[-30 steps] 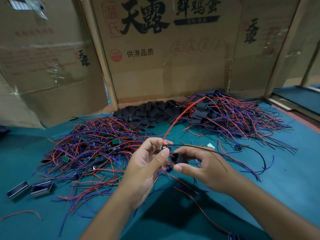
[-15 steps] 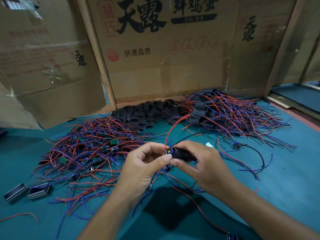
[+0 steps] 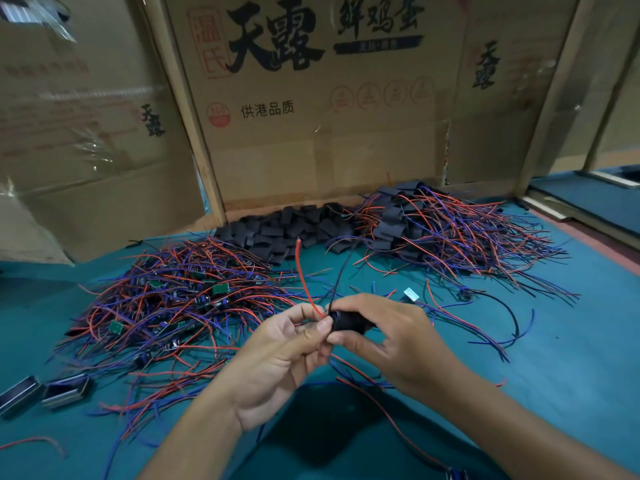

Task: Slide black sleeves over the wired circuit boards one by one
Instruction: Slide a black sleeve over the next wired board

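Observation:
At the centre, my right hand (image 3: 391, 336) grips a black sleeve (image 3: 348, 322) that covers a circuit board; the board itself is hidden inside. My left hand (image 3: 280, 355) pinches the wires at the sleeve's left mouth, where a red wire (image 3: 302, 275) and a black wire (image 3: 341, 275) stick upward. A pile of bare wired circuit boards (image 3: 173, 306) lies to the left on the teal table (image 3: 571, 358). Loose black sleeves (image 3: 287, 230) are heaped at the back. A pile of sleeved boards (image 3: 443, 233) lies at the back right.
Cardboard boxes (image 3: 311, 109) form a wall behind the piles. Two small metal cases (image 3: 45, 393) sit at the left front. Stray wires (image 3: 498, 317) and a small board (image 3: 411, 294) lie right of my hands.
The sleeve has slid further over the board, which is now covered. The red wire has swung from arching right to standing upright. My hands have closed together.

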Motion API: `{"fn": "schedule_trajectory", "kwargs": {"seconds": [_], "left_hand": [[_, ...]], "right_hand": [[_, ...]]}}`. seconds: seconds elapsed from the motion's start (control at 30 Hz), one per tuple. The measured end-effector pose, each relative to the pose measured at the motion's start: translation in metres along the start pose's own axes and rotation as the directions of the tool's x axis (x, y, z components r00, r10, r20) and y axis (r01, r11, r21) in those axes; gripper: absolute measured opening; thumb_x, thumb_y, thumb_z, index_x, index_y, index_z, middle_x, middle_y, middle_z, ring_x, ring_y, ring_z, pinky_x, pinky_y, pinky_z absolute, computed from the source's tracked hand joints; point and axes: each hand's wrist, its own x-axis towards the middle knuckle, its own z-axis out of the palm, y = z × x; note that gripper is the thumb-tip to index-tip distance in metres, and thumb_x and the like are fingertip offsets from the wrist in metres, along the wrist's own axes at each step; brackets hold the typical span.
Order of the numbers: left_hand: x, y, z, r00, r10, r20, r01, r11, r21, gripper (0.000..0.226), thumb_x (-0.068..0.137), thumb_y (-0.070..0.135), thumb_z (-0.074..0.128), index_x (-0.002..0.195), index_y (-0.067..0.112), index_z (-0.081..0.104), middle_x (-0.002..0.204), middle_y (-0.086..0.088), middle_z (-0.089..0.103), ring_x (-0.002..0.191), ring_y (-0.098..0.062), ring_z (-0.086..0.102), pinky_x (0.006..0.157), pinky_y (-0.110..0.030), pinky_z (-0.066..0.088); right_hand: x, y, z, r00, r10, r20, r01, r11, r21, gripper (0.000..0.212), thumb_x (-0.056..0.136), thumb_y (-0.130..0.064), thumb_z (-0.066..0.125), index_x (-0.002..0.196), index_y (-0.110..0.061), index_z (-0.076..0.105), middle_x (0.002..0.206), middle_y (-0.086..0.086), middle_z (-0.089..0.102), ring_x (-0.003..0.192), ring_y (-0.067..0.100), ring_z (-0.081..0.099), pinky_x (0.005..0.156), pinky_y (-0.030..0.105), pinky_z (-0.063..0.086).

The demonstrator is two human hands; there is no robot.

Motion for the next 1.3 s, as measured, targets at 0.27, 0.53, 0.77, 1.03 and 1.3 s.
{"fn": "schedule_trajectory", "kwargs": {"seconds": [0.27,0.53,0.77,1.03,1.3], "left_hand": [[0.002,-0.002,-0.002,0.993,-0.111,-0.034,0.109,0.993,-0.041,0.034,0.076,0.009,0.071,0.106,0.004,0.054,0.07,-0.007,0.056,0.053,-0.009,0.054,0.052,-0.017,0.049],[0.003,-0.004,-0.006,0.99,-0.092,-0.109,0.089,0.996,-0.031,0.017,0.075,-0.008,0.069,0.076,0.009,0.068,0.066,-0.007,0.052,0.047,-0.008,0.048,0.047,-0.017,0.046],[0.006,-0.004,-0.005,0.993,-0.077,-0.094,0.073,0.996,-0.047,0.017,0.075,-0.001,0.077,0.078,0.009,0.064,0.067,-0.006,0.05,0.051,-0.008,0.045,0.048,-0.017,0.045],[0.005,-0.001,-0.018,0.92,0.332,-0.207,-0.039,0.603,0.797,0.032,0.094,0.025,0.065,0.069,0.015,0.048,0.052,0.006,0.037,0.048,-0.009,0.03,0.051,-0.026,0.026],[0.008,-0.004,-0.032,0.903,0.43,0.01,0.06,-0.15,0.987,0.03,0.098,0.052,0.045,0.078,0.03,0.044,0.053,0.004,0.044,0.053,-0.012,0.042,0.055,-0.03,0.034]], "right_hand": [[-0.003,0.001,0.005,0.998,-0.057,0.015,0.057,0.998,-0.017,0.029,0.086,-0.023,0.07,0.112,-0.01,0.068,0.098,-0.003,0.07,0.09,0.005,0.063,0.083,0.012,0.046],[-0.004,0.002,0.007,0.98,-0.162,0.113,0.168,0.984,-0.052,0.045,0.083,-0.008,0.072,0.126,-0.008,0.062,0.114,0.002,0.069,0.102,0.009,0.063,0.093,0.016,0.046],[-0.002,0.006,0.002,0.984,-0.081,0.156,0.114,0.97,-0.214,0.039,0.085,-0.012,0.055,0.123,-0.009,0.063,0.112,0.003,0.07,0.098,0.018,0.064,0.081,0.029,0.052],[0.049,0.061,-0.065,0.998,0.057,0.017,-0.039,0.852,-0.523,0.029,0.095,-0.022,0.055,0.123,-0.021,0.061,0.117,-0.003,0.069,0.097,0.022,0.068,0.079,0.04,0.055],[0.171,0.15,-0.117,0.932,0.363,0.024,-0.181,0.521,-0.834,0.041,0.099,-0.025,0.048,0.14,-0.019,0.042,0.141,0.01,0.049,0.13,0.03,0.047,0.103,0.044,0.04]]}}
